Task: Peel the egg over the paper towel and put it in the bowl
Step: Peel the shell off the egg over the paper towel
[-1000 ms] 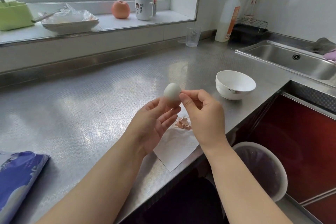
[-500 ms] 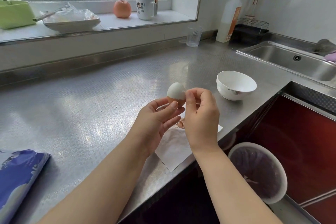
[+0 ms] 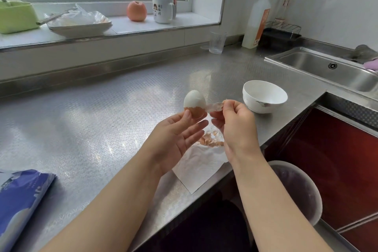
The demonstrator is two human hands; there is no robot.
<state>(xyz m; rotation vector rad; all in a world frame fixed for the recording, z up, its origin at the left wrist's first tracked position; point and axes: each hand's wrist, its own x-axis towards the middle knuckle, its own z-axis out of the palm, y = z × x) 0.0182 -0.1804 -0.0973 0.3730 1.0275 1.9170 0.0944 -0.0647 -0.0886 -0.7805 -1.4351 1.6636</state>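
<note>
Left hand (image 3: 176,135) pinched the half-peeled boiled egg (image 3: 194,104) by its brown lower shell, top bare white, above the counter's white paper towel (image 3: 199,166). Right hand (image 3: 235,127) gripped a thin torn shell strip (image 3: 215,106). Brown shell flakes (image 3: 210,141) lay on the towel. White ceramic bowl (image 3: 264,96) sat empty. Peeling seemed roughly half done; the egg's underside was hidden.

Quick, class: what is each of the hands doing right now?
Left hand: holding the half-peeled egg.
Right hand: pinching a strip of peeled shell.
</note>
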